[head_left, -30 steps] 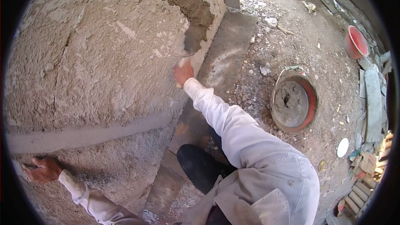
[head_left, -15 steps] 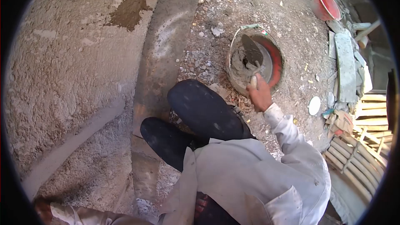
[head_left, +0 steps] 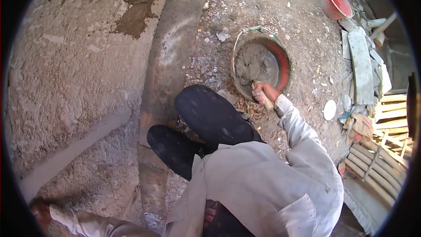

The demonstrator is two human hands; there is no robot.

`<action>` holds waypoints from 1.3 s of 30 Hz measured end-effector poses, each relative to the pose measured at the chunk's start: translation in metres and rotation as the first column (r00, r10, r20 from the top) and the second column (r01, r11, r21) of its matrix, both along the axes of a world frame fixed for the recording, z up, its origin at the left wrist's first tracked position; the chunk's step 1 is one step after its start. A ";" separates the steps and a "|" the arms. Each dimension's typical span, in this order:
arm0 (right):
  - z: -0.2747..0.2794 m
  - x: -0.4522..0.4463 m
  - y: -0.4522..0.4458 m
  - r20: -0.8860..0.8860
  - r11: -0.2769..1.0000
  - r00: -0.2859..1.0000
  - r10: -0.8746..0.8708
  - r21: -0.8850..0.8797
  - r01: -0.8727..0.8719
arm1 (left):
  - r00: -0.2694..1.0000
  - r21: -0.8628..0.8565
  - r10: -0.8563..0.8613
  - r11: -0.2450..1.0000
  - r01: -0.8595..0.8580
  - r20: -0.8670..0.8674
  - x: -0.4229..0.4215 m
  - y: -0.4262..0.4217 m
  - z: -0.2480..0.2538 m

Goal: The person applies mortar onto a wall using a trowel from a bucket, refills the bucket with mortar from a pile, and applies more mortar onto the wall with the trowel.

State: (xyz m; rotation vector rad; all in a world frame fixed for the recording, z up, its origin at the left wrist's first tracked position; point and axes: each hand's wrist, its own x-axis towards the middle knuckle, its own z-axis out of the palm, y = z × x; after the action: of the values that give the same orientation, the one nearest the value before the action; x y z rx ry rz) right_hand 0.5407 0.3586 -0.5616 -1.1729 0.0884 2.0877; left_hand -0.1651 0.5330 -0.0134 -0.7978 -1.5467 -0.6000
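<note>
My right hand [head_left: 264, 94] is closed around the wooden handle of a trowel [head_left: 266, 103] at the near rim of a red bucket [head_left: 285, 63]. The trowel's blade is hidden, apparently down in the grey mortar [head_left: 252, 61] that partly fills the bucket. At the lower left edge, my left hand [head_left: 41, 216] is near the rough wall [head_left: 79, 79]; its fingers are dark and too unclear to read. Darker wet mortar [head_left: 136, 2] covers a patch of the wall at the top. A smoother grey band [head_left: 79, 149] crosses the wall lower down.
A long board [head_left: 169, 44] lies along the wall's foot. My dark-clad knees [head_left: 215, 114] are between wall and bucket. Another red bucket [head_left: 337, 3], a grey slab [head_left: 362, 68], a white disc [head_left: 329, 109] and bamboo poles [head_left: 372, 171] are on the right. Rubble covers the ground.
My right hand has gone from the wall to the bucket. The trowel blade, seen above the mortar half a second ago, is now out of sight. The view has swung rightward.
</note>
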 end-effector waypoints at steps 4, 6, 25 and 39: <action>0.026 -0.008 -0.017 -0.119 0.991 0.989 -0.084 0.094 0.095 | 0.998 0.032 -0.038 0.999 0.040 -0.048 -0.005 -0.012 -0.002; 0.034 -0.014 -0.025 -0.109 0.983 0.985 -0.131 0.116 0.143 | 0.992 0.044 -0.072 0.996 0.077 -0.101 -0.010 -0.016 -0.004; 0.099 -0.036 -0.015 0.014 0.870 0.913 -0.408 0.307 0.385 | 0.801 0.101 -0.099 0.976 0.195 -0.590 -0.092 0.014 -0.004; 0.162 -0.281 0.255 0.203 0.483 0.514 -0.833 0.719 0.500 | 0.810 0.066 -0.287 0.927 0.370 -0.511 -0.027 0.001 -0.012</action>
State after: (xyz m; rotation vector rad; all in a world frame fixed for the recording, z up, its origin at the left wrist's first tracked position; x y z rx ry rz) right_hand 0.2600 0.6133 -0.3993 -1.0203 -0.2851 0.8612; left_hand -0.1921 0.5340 -0.0254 -1.0133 -0.8785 -0.6992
